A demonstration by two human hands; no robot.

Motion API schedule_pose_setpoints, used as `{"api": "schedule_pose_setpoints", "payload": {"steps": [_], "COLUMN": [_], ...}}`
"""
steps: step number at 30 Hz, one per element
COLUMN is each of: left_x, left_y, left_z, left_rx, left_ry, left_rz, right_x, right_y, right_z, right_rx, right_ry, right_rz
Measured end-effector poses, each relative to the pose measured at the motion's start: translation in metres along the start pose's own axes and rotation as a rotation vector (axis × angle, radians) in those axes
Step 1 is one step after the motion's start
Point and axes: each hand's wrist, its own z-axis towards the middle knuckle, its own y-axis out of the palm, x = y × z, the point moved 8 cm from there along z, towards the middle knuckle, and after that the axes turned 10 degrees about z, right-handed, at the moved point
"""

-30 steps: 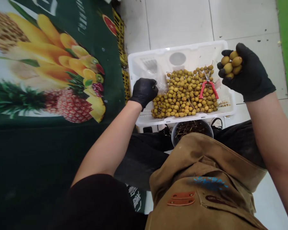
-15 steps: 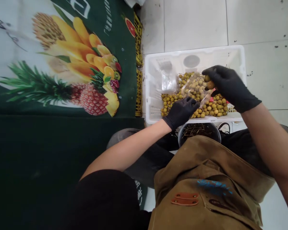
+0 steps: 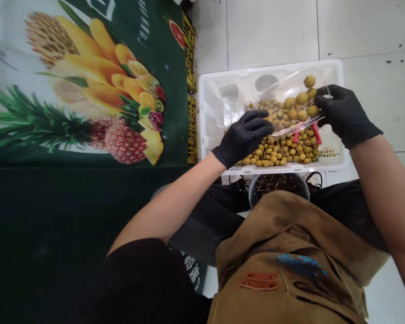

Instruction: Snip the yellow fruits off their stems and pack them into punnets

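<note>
My left hand (image 3: 245, 135), in a black glove, grips the near left side of a clear plastic container (image 3: 281, 131) over the white crate. My right hand (image 3: 340, 112), also black-gloved, has its fingers closed at the container's right end, against a few larger-looking longans (image 3: 302, 98). Whether stems join these fruits is hard to see. Below the container, many loose yellow-brown longans (image 3: 273, 153) cover the crate's bottom. Red handles (image 3: 313, 133), apparently of scissors, lie on the fruit beneath my right hand.
The white plastic crate (image 3: 339, 159) stands on a tiled floor (image 3: 273, 31). Clear packaging (image 3: 227, 108) lies in its left part. A round bucket (image 3: 251, 198) with stems sits between my legs. Yellow crates (image 3: 191, 130) and a green fruit-printed cover (image 3: 173, 90) stand on the left.
My right hand has moved right and slightly down with the longans. My left hand has shifted left and up, and the clear plastic is now spread wider. The red handles show more.
</note>
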Motion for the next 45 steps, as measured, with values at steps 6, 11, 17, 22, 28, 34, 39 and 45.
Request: {"api": "schedule_pose_setpoints", "payload": {"steps": [6,11,17,22,28,34,39,45], "left_x": [-0.023,0.021,0.035,0.037,0.044,0.041,-0.005,-0.038], "left_y": [0.026,0.096,0.130,0.139,0.137,0.146,0.126,0.066], "left_z": [-0.020,-0.061,-0.044,-0.034,-0.034,-0.039,-0.034,-0.007], "left_rx": [-0.235,-1.031,-1.185,-1.246,-1.171,-1.067,-0.808,-0.511], "left_ry": [-0.509,-0.560,-0.607,-0.565,-0.479,-0.527,-0.874,-1.119], "left_rz": [-0.039,-0.155,0.000,-0.034,-0.095,-0.344,-0.691,-1.043], "right_x": [-0.031,-0.020,-0.028,-0.025,-0.018,-0.024,-0.024,-0.006], "right_y": [-0.027,-0.034,-0.026,-0.023,-0.022,-0.017,-0.027,-0.040], "right_z": [-0.022,-0.037,-0.051,-0.053,-0.044,-0.051,-0.054,-0.054], "right_rx": [0.209,0.196,0.225,0.188,0.127,0.160,0.214,0.251], "right_ry": [-0.052,0.110,0.192,0.244,0.223,0.287,0.292,0.282], "right_rz": [0.112,0.201,0.200,0.247,0.272,0.243,0.226,0.255]}}
